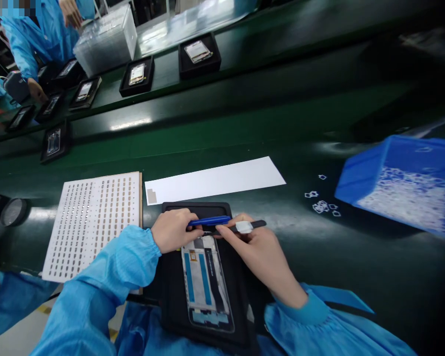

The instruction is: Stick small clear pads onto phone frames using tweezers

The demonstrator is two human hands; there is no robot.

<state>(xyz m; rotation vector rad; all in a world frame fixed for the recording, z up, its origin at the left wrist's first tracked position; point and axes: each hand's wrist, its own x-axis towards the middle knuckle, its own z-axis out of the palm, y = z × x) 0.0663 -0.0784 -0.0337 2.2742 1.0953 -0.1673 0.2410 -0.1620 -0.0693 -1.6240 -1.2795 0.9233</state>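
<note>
A phone assembly [198, 287] lies face-down or opened in a black foam tray [172, 296], its inner frame and blue strips showing. My left hand [173, 229] is closed on a blue pen-like tool [211, 220], held crosswise over the upper end of the phone, its fingertips down by the phone's top edge. From the right, my right hand [261, 252] pinches dark tweezers [259, 224] with white tape wrapped round them. The tweezers' tips point left at the phone's top edge; what they touch there is too small to make out.
Left of the tray lies a white sheet of small parts [92, 222]. Beyond the tray is a white paper strip [215, 179]. A blue bin [363, 170] of small white frames stands right, with loose frames [321, 206] beside it. Further trays [136, 76] and a co-worker [44, 39] are across the line.
</note>
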